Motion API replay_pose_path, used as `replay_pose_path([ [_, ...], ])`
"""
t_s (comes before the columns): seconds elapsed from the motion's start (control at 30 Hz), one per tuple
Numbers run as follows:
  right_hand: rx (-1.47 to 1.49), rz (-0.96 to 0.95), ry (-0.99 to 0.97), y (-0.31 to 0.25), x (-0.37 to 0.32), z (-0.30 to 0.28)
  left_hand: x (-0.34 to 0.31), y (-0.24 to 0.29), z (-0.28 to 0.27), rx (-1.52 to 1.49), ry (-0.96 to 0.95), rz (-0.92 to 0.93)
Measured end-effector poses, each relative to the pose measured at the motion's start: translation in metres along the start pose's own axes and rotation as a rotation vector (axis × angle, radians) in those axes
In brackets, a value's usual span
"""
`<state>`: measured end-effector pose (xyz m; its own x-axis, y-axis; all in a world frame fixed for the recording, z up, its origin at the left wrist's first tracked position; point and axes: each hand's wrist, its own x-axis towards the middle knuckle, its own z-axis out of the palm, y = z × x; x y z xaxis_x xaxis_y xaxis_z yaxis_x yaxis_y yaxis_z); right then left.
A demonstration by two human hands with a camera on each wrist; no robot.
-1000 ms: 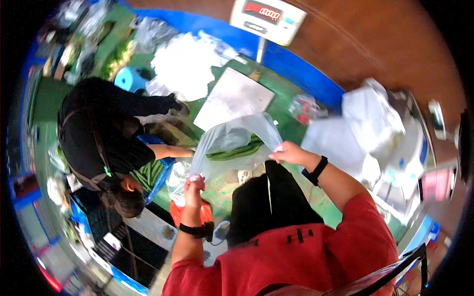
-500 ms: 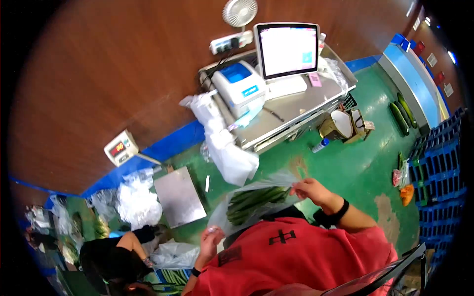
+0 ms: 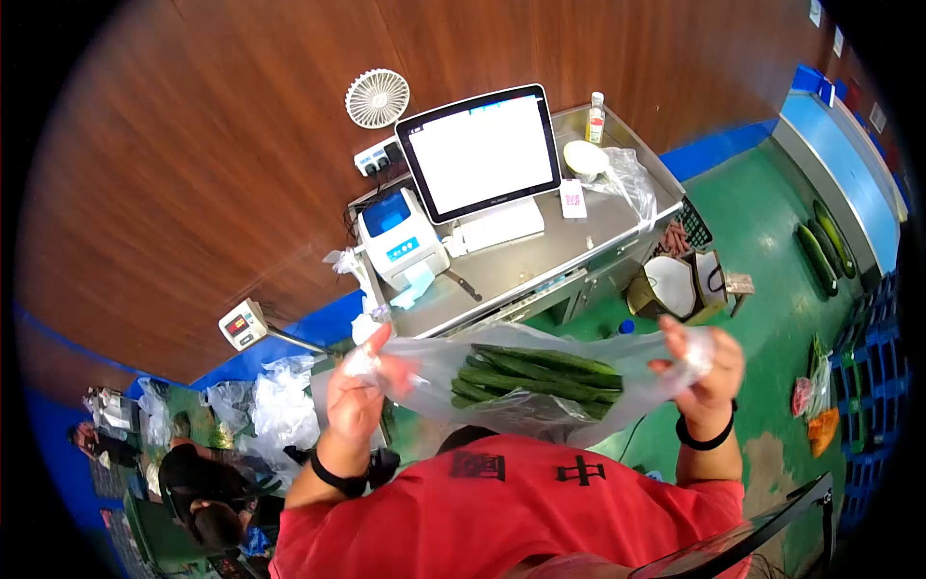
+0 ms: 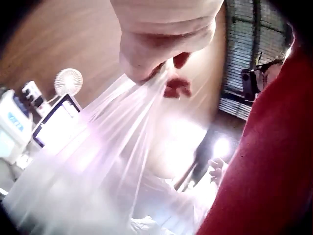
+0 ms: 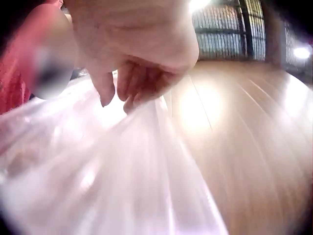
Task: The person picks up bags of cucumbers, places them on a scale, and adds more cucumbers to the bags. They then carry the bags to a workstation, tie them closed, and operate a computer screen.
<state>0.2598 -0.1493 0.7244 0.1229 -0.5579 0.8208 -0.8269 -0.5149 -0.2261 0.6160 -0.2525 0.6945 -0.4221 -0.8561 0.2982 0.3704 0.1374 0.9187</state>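
Observation:
A translucent plastic bag [image 3: 434,376] is spread wide between my two hands, with several long dark green cucumbers [image 3: 540,376] lying inside it. My left hand [image 3: 359,398] grips one side of the bag; in the left wrist view the plastic fans out in tight folds below the fingers [image 4: 146,68]. The opposite side is held by my right hand [image 3: 712,384], its curled fingers [image 5: 142,88] bunching the plastic in the right wrist view. The bag hangs in front of my red shirt [image 3: 521,502], beyond it a steel counter [image 3: 617,217].
On the counter stand a monitor [image 3: 479,150], a label printer [image 3: 400,241], a knife [image 3: 465,286] and a bottle [image 3: 595,121]. A scale display [image 3: 243,326] rises at left, near heaped white bags [image 3: 285,400] and a bent-over person [image 3: 198,492]. Cardboard boxes [image 3: 680,285] sit on the floor.
My body has turned right, from the scale and the other person towards the counter. The bag has come along, lifted higher and stretched wider between my hands.

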Motion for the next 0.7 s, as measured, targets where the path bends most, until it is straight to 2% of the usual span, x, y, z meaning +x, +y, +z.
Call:
replay_pose_path([
  [0.07, -0.057, -0.031, 0.122, 0.012, 0.018, -0.015, 0.030, 0.018, 0.034, 0.274, -0.005, 0.127],
  [0.1, -0.042, -0.041, 0.157, 0.017, 0.029, -0.018, 0.049, 0.023, 0.040, 0.272, -0.002, 0.138],
  [0.17, -0.024, -0.089, 0.185, 0.028, 0.061, -0.017, 0.086, 0.032, 0.043, 0.551, -0.404, 0.441],
  [0.2, -0.026, -0.102, 0.116, 0.034, 0.078, -0.015, 0.101, 0.034, 0.050, 0.549, -0.395, 0.448],
  [0.3, 0.048, -0.146, -0.017, 0.055, 0.125, 0.013, 0.144, 0.030, 0.072, 0.592, -0.453, 0.311],
  [0.37, 0.153, 0.038, -0.117, 0.061, 0.151, 0.031, 0.167, 0.024, 0.078, 0.637, -0.452, 0.363],
  [0.43, 0.273, 0.081, -0.152, 0.071, 0.172, 0.049, 0.188, 0.005, 0.080, 0.672, -0.510, 0.347],
  [0.5, 0.324, 0.067, -0.203, 0.082, 0.188, 0.068, 0.208, -0.017, 0.087, 0.722, -0.498, 0.365],
  [0.53, 0.378, 0.060, -0.246, 0.087, 0.195, 0.077, 0.217, -0.024, 0.094, 0.722, -0.449, 0.312],
  [0.6, 0.252, 0.094, -0.374, 0.100, 0.199, 0.097, 0.236, -0.039, 0.104, 0.723, -0.384, 0.242],
  [0.67, 0.220, 0.147, -0.508, 0.119, 0.202, 0.115, 0.255, -0.065, 0.103, 0.408, -0.341, 0.079],
  [0.7, 0.232, 0.133, -0.524, 0.130, 0.201, 0.122, 0.262, -0.086, 0.102, 0.409, -0.316, 0.076],
])
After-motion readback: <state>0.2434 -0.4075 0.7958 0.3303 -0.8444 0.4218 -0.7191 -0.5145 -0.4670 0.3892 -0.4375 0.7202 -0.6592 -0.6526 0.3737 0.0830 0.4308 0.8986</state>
